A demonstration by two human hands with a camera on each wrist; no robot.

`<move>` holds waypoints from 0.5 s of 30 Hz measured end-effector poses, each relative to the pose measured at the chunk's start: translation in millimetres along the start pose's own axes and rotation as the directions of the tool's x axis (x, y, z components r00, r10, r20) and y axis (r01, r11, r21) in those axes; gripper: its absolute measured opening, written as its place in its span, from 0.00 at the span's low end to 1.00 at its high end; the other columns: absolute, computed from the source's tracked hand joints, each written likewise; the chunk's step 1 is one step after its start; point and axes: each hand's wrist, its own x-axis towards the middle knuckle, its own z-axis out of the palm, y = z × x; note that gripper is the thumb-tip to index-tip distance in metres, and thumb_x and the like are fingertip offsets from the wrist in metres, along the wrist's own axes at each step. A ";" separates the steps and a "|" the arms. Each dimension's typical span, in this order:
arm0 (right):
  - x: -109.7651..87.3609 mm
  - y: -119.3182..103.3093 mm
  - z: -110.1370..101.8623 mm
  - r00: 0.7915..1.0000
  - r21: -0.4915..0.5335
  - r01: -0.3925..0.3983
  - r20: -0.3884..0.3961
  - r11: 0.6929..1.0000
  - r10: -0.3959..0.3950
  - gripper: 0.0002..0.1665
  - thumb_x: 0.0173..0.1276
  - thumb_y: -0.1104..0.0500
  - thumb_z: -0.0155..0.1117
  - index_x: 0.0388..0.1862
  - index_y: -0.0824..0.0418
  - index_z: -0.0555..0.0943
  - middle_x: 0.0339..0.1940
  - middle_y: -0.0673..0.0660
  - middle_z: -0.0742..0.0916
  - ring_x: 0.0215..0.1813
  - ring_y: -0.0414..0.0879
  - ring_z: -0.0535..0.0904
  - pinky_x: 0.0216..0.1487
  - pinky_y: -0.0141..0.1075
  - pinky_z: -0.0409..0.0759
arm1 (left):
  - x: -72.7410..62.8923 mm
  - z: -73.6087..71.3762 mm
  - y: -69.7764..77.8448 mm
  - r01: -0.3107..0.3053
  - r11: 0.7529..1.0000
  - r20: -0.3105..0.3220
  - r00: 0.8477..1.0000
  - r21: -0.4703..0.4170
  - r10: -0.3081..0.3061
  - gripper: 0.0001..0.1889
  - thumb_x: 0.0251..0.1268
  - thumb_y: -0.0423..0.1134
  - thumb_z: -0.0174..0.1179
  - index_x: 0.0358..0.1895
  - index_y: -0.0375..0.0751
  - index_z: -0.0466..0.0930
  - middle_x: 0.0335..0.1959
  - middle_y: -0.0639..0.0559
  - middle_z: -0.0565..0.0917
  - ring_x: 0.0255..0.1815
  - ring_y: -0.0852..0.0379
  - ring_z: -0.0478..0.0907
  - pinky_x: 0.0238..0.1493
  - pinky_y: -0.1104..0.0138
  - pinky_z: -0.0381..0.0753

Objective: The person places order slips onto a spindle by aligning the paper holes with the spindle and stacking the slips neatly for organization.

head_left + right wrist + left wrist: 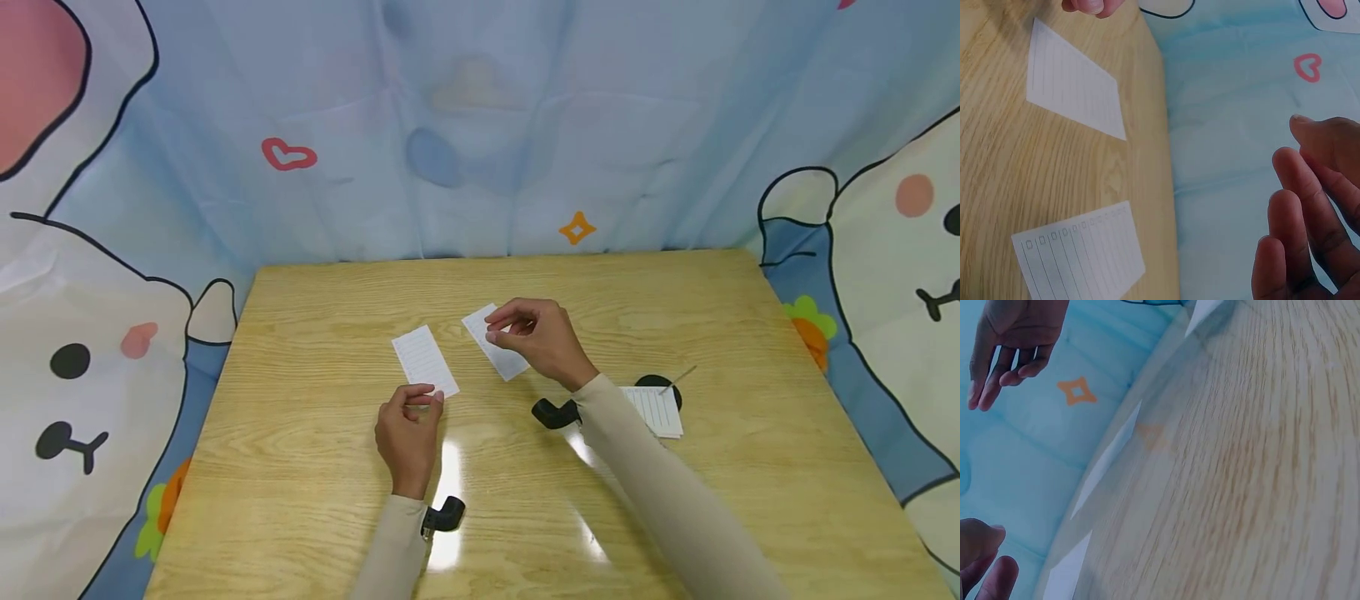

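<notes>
Two white lined paper cards lie apart on the wooden table: a left card [422,357] and a right card [491,337], whose checkbox column shows on the card [1085,253] in the right wrist view. My left hand [408,433] is just above the near end of the left card, fingers loosely bent, with nothing between thumb and fingertips. Over the right card hovers my right hand [546,337], covering part of it. Its fingers [1291,237] are relaxed and hold nothing, as the right wrist view shows.
To the right, partly behind the right sleeve, lies a stack of lined cards [660,412]. Beside it are a black round object [654,381] and a thin stick [681,377]. A patterned blue curtain [480,125] hangs behind the table [300,467]. Each wrist wears a black camera mount.
</notes>
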 end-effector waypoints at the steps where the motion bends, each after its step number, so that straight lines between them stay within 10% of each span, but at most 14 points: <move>1: 1.8 0.8 2.3 1.000 -0.005 -0.001 0.007 1.000 0.001 0.08 0.68 0.59 0.78 0.45 0.52 0.92 0.41 0.52 0.94 0.38 0.47 0.86 0.42 0.36 0.83 | 0.4 -0.6 -0.7 0.009 1.000 0.003 1.000 -0.003 -0.009 0.07 0.58 0.41 0.78 0.38 0.54 0.91 0.31 0.58 0.91 0.28 0.60 0.73 0.31 0.66 0.68; 15: 27.7 11.5 32.2 0.996 -0.080 -0.022 0.082 0.997 0.029 0.07 0.67 0.55 0.80 0.43 0.48 0.92 0.39 0.47 0.94 0.35 0.48 0.84 0.38 0.39 0.82 | 3.7 -4.7 -11.3 0.076 0.996 0.031 0.997 -0.042 -0.074 0.08 0.58 0.40 0.78 0.40 0.52 0.91 0.31 0.57 0.91 0.30 0.60 0.72 0.38 0.65 0.68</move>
